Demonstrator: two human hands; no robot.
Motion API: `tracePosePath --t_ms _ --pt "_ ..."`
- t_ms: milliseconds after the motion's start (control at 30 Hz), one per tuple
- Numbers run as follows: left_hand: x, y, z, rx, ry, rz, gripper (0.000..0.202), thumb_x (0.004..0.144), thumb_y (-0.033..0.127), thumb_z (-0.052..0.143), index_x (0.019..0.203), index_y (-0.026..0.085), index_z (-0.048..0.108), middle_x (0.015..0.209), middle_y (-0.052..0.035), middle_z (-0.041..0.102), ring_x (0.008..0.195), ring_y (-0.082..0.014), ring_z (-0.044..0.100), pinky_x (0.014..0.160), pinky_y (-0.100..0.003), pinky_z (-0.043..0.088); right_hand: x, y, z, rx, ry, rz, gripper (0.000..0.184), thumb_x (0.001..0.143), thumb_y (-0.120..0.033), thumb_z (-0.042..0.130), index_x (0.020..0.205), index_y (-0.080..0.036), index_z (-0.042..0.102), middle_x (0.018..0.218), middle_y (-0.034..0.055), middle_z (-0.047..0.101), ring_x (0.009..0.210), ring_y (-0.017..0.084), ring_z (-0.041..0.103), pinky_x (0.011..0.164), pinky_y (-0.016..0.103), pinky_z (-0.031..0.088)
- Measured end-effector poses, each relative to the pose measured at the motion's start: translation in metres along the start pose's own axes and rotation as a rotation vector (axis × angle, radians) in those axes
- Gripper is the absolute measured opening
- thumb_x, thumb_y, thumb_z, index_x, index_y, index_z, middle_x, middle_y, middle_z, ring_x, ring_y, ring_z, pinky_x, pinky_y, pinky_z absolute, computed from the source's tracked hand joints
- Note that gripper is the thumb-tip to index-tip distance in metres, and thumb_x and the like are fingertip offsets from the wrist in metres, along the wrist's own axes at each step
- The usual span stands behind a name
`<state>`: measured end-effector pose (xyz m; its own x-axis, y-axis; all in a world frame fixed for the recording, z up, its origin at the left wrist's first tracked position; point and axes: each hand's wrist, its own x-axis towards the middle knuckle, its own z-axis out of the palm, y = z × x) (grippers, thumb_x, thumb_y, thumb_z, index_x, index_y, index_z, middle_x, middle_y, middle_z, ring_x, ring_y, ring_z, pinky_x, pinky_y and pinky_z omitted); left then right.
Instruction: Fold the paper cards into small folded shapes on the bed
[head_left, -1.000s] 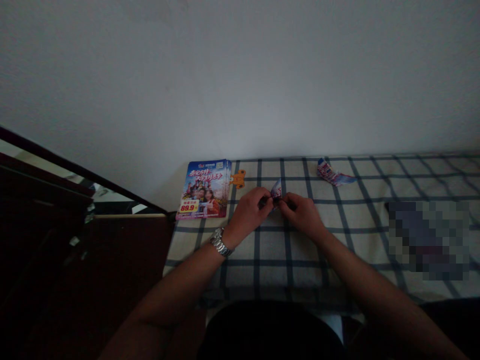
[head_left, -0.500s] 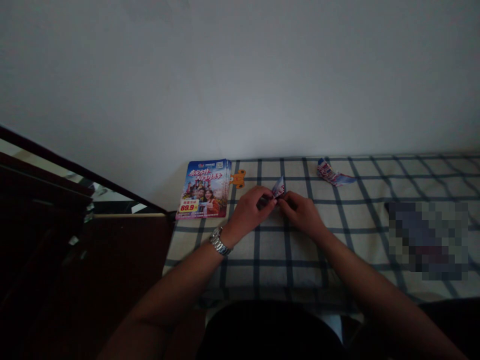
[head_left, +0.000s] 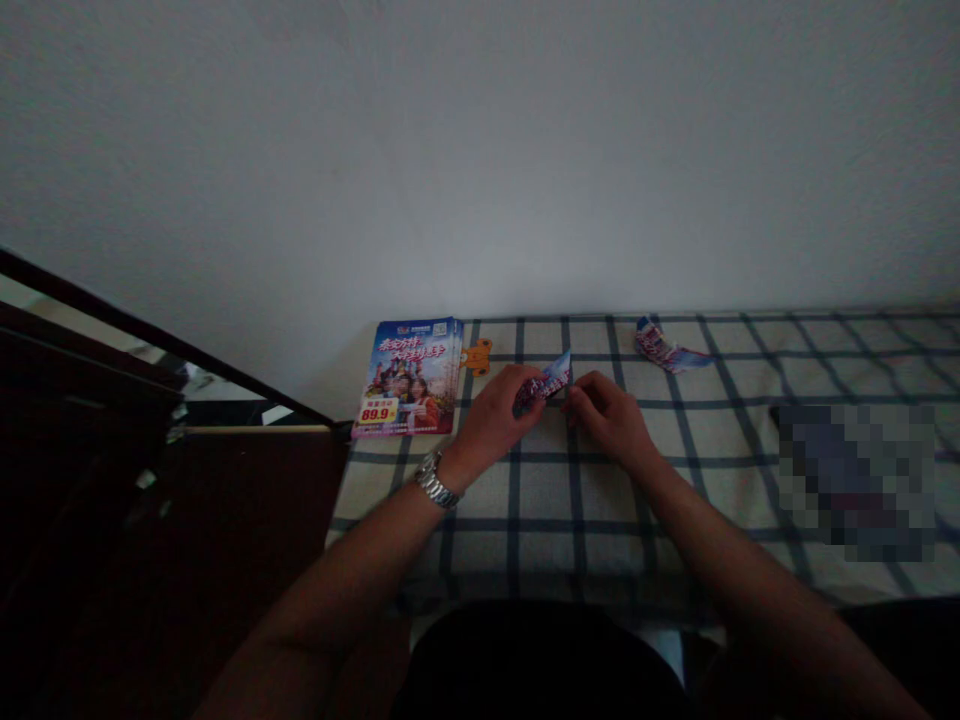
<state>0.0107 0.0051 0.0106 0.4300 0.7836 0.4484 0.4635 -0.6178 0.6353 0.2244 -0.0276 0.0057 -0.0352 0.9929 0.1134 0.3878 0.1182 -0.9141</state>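
- Reddish-brown floor [head_left: 255, 500] fills the lower left, below a dark slanting rail [head_left: 150, 335].
- A stack of printed flyers [head_left: 409, 375], priced 89.9, lies near the left end of the blue-and-white checked cloth [head_left: 540, 490].
- A steel-coloured wristwatch [head_left: 438, 480] circles the left wrist.
- An orange bear-shaped piece [head_left: 478, 357] lies beside the flyers' right edge.
- The left hand [head_left: 501, 410] has its thumb and fingers clamped on a folded printed paper [head_left: 551, 380], whose pointed end sticks up to the right, between the two hands.
- The right hand [head_left: 611, 415] bends its fingers in just beside that point; whether they touch the paper, one cannot tell. The step in hand looks like folding; the next move probably calls for a steady left grip while the right fingertips press a crease.
- Another folded printed paper [head_left: 667, 350] lies beyond the right hand.
- A pixelated dark object [head_left: 847, 480] rests at far right.
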Motion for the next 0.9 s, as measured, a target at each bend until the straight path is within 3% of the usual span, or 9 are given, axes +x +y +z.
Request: tracePosePath --t_ms 167,367,467,600,733,900 --pt "0.0 -0.002 -0.001 0.097 -0.061 0.1 0.035 0.096 0.014 0.065 0.129 0.024 0.057 0.122 -0.0054 0.067 0.116 -0.0232 0.063 0.103 -0.041 0.053 0.004 0.006 -0.001 0.062 0.11 -0.011 0.044 0.092 -0.056 0.07 0.12 -0.025 0.055 0.105 0.0054 0.073 0.067 0.018 0.072 0.058 0.031 0.056" --pt "0.0 -0.003 -0.001 0.206 -0.116 0.193 0.041 0.098 0.014 0.063 0.136 0.025 0.055 0.13 -0.0057 0.067 0.119 -0.0245 0.062 0.105 -0.044 0.05 0.005 0.009 -0.002 0.018 0.104 -0.113 0.056 0.09 -0.048 0.074 0.137 -0.027 0.052 0.124 0.0088 0.068 0.077 0.019 0.073 0.065 0.033 0.06" --pt "0.0 -0.004 -0.002 0.223 -0.14 0.209 0.042 0.098 0.015 0.063 0.138 0.025 0.055 0.13 -0.0061 0.067 0.119 -0.0246 0.062 0.105 -0.044 0.049 0.005 0.009 -0.003 -0.026 0.045 -0.158 0.042 0.093 -0.043 0.071 0.13 -0.027 0.058 0.119 0.0075 0.071 0.081 0.019 0.072 0.069 0.034 0.061" --pt "-0.001 -0.003 -0.002 0.217 -0.161 0.228 0.042 0.098 0.017 0.064 0.138 0.025 0.055 0.129 -0.0061 0.067 0.12 -0.0254 0.061 0.105 -0.044 0.049 0.006 0.012 -0.004 -0.151 0.013 -0.234 0.02 0.095 -0.037 0.067 0.111 -0.025 0.066 0.099 0.005 0.071 0.081 0.02 0.069 0.073 0.035 0.059" --pt "-0.001 -0.004 -0.001 0.19 -0.158 0.205 0.043 0.096 0.017 0.067 0.137 0.025 0.055 0.131 -0.0063 0.066 0.122 -0.0259 0.06 0.107 -0.045 0.048 0.007 0.016 -0.004 -0.178 0.006 -0.268 0.013 0.096 -0.033 0.066 0.106 -0.024 0.067 0.096 0.0044 0.07 0.082 0.02 0.068 0.073 0.034 0.058" --pt "0.0 -0.007 -0.003 0.171 -0.094 0.163 0.03 0.093 0.018 0.071 0.121 0.022 0.059 0.129 -0.0072 0.063 0.121 -0.0258 0.059 0.107 -0.046 0.049 0.007 0.017 -0.005 -0.192 -0.018 -0.298 0.01 0.096 -0.027 0.065 0.105 -0.025 0.066 0.103 0.0054 0.071 0.09 0.021 0.068 0.077 0.035 0.058"
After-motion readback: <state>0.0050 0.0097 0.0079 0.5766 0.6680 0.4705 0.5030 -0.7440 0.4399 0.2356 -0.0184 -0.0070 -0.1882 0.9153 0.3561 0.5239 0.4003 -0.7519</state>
